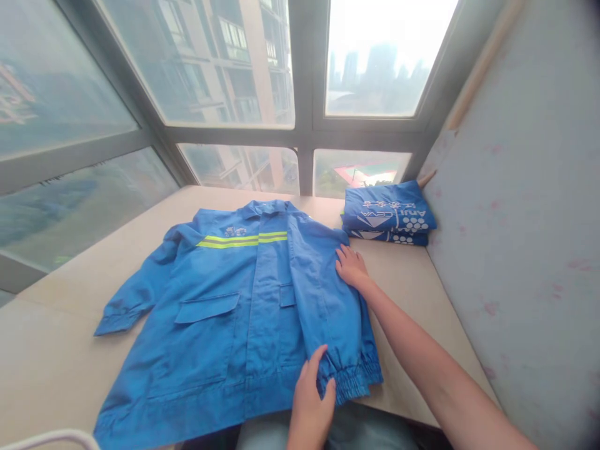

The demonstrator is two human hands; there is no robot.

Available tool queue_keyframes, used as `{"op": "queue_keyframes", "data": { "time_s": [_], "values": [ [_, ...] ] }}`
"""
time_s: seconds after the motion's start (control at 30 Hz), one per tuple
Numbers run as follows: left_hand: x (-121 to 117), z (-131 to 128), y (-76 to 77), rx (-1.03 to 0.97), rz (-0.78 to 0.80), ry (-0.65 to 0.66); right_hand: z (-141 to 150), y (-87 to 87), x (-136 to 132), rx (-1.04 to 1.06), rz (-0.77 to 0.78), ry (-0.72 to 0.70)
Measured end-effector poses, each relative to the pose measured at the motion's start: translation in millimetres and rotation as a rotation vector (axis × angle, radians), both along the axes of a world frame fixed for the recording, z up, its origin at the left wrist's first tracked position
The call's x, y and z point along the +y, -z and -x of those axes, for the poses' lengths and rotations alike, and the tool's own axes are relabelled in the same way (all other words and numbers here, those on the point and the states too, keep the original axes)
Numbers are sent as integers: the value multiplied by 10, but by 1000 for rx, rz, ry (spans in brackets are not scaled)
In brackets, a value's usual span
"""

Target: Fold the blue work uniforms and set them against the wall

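A blue work jacket with yellow-green reflective stripes lies front side up, its collar towards the window. One sleeve spreads out to the left; the right-hand sleeve lies folded over the jacket's front, its elastic cuff near the hem. My right hand rests on the outer edge of that folded sleeve, fingers spread. Close to the cuff, my left hand has thumb and forefinger apart, touching or just above the fabric; I cannot tell which. Neither hand grips the cloth.
Folded blue garments with white lettering are stacked at the back right. A pale wall bounds the right side, and framed windows stand behind the light-coloured tabletop. A white curved object shows at the lower left.
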State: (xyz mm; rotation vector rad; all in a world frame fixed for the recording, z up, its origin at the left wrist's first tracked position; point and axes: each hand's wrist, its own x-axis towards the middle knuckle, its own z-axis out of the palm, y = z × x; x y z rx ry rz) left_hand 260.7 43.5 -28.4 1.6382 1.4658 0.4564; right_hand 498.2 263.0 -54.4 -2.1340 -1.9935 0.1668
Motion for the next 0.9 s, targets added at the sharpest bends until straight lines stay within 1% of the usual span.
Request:
{"op": "queue_keyframes", "data": {
  "time_s": [0.07, 0.13, 0.2, 0.27, 0.33, 0.4, 0.43, 0.5, 0.57, 0.63, 0.67, 0.73, 0.8, 0.9],
  "values": [
    [-26, 36, -89, 97, -5, 47, 11, -67, 69, -6, 20, 9],
    [-54, 68, -223, 251, -33, 80, 82, -163, 76, -30, 11, 21],
    [-72, 90, -361, 387, -100, 86, 219, -263, -16, -58, -42, 35],
    [-77, 92, -442, 407, -206, 110, 396, -318, -225, -51, -112, 14],
    [-80, 66, -425, 324, -319, 210, 565, -294, -528, -7, -147, -66],
    [-98, 13, -321, 223, -393, 367, 674, -194, -853, 31, -130, -159],
    [-114, -17, -254, 192, -409, 441, 698, -127, -996, 36, -114, -192],
    [-141, -66, -142, 152, -400, 544, 691, -1, -1199, 26, -97, -229],
    [-126, -62, -110, 90, -380, 572, 646, 84, -1285, 7, -107, -238],
    [-22, 41, -168, 16, -377, 506, 602, 117, -1290, -9, -128, -237],
    [73, 143, -220, 1, -381, 437, 587, 121, -1280, -15, -136, -239],
    [334, 464, -331, 43, -401, 235, 566, 123, -1265, -25, -146, -246],
    [641, 939, -408, 134, -436, 4, 540, 133, -1269, -34, -154, -250],
    [1012, 1824, -427, 315, -481, -382, 452, 174, -1303, -49, -166, -258]
  ]
}}
